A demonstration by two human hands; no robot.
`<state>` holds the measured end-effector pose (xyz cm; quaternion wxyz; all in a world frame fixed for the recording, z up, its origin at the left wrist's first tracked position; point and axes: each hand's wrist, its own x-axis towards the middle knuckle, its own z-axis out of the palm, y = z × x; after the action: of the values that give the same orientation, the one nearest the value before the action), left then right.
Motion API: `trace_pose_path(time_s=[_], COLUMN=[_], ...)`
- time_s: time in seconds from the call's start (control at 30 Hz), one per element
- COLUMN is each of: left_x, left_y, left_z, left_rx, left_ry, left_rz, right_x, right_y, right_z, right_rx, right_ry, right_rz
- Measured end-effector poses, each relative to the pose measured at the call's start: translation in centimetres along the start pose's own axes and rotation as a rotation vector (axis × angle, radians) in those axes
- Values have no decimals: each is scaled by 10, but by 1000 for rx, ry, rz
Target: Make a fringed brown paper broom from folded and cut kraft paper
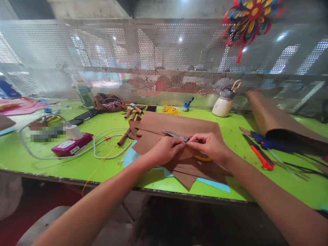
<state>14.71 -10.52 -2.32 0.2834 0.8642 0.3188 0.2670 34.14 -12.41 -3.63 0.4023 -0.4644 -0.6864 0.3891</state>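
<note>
My left hand [166, 148] and my right hand [208, 145] meet over a pile of brown paper sheets [164, 131] on the green table [102, 167]. Both pinch a small brown piece of paper between fingertips, right where the hands touch. The blades of a pair of scissors [176, 136] lie on the pile just behind my fingers, and a yellow-orange handle loop [203, 158] shows under my right hand. Light blue paper [215, 184] sticks out from beneath the pile.
Rolled brown paper tubes [132, 114] lie at the back. A pink device [71, 145] with a white charger and cable sits left. A red cutter [261, 156], blue-handled scissors [258, 138] and a curled brown sheet [276, 119] lie right. A white bottle [224, 102] stands by the perforated screen.
</note>
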Motion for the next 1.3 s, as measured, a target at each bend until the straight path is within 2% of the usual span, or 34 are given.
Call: trace_pose_path(time_s=[0.3,0.6,0.8,1.0,1.3], left_x=[-1,-2,-3,-2,1], left_y=[-3,1,2,1,2], left_z=[3,3,5,6,0], left_rx=[54,110,145,119,-34], left_ry=[48,90,97,103,27], left_rz=[60,81,83,72,-14], right_x=[-2,-1,-1,-2,0], right_y=[-15,-13,-12,-13,-8], right_z=[-3,-7,-2,1,-5], right_rx=[-20,-52,40,88,124], right_ry=[79,56,45,91,88], right_rz=[-28,-64,-60,-92,-105])
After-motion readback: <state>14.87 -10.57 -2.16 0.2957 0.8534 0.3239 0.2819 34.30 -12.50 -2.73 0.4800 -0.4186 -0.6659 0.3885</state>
